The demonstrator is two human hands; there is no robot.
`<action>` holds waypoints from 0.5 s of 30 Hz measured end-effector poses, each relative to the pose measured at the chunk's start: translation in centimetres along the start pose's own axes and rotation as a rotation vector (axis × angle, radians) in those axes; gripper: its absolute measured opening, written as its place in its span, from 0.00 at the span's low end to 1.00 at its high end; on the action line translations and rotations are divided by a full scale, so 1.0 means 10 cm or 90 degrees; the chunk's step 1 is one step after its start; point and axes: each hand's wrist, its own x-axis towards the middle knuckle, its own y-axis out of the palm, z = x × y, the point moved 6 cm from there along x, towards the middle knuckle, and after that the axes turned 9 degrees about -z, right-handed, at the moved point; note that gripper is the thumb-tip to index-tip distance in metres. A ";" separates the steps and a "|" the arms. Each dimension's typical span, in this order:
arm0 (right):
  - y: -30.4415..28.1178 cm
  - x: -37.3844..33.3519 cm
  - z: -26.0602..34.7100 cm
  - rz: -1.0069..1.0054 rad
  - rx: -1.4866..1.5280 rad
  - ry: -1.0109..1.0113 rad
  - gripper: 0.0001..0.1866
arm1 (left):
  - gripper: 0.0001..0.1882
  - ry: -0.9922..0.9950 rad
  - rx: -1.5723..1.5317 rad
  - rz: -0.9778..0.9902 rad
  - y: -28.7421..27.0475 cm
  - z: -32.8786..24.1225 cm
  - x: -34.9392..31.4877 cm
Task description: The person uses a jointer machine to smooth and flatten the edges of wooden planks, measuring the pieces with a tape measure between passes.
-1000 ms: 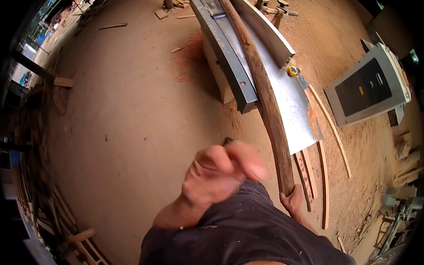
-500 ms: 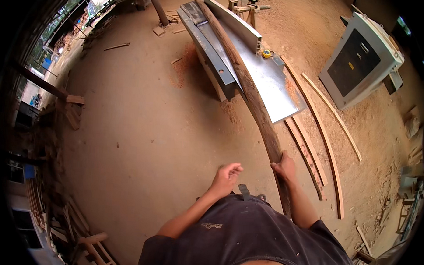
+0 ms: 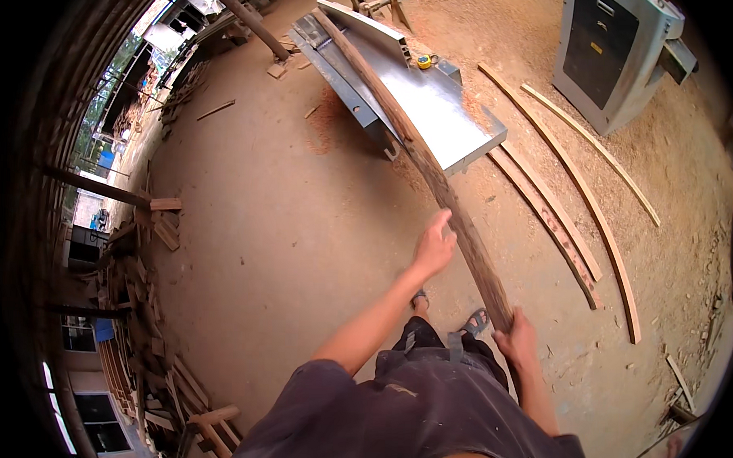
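A long, dark, rough-faced wooden plank lies slantwise over the metal bed of a woodworking machine, and its near end hangs out past the bed toward me. My right hand grips that near end, thumb on top. My left hand is farther up the plank with its fingers stretched toward the left edge; the fingertips meet or nearly meet the wood, and I cannot tell which. Along the bed's right side stands a metal fence. Close to the fence is a yellow tape measure.
Several sawn strips lie on the dusty floor to the right of the machine. Beyond them stands a grey cabinet with a dark panel. Scrap wood is heaped along the left side, near a post. Reddish shavings lie beneath the bed.
My left hand has moved forward from near my waist to the plank's left edge. My right hand still grips the near end. The view has shifted, and my sandalled feet now show.
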 end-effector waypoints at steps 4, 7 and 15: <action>-0.28 -0.72 -0.54 0.001 0.068 0.030 0.34 | 0.36 0.021 0.090 -0.132 0.13 0.30 0.68; -0.51 -1.26 -1.02 0.029 0.072 0.123 0.35 | 0.39 0.008 0.174 -0.170 0.32 0.45 1.16; -0.60 -2.70 -2.47 0.179 0.099 0.266 0.30 | 0.40 -0.061 0.319 -0.155 0.20 0.77 2.06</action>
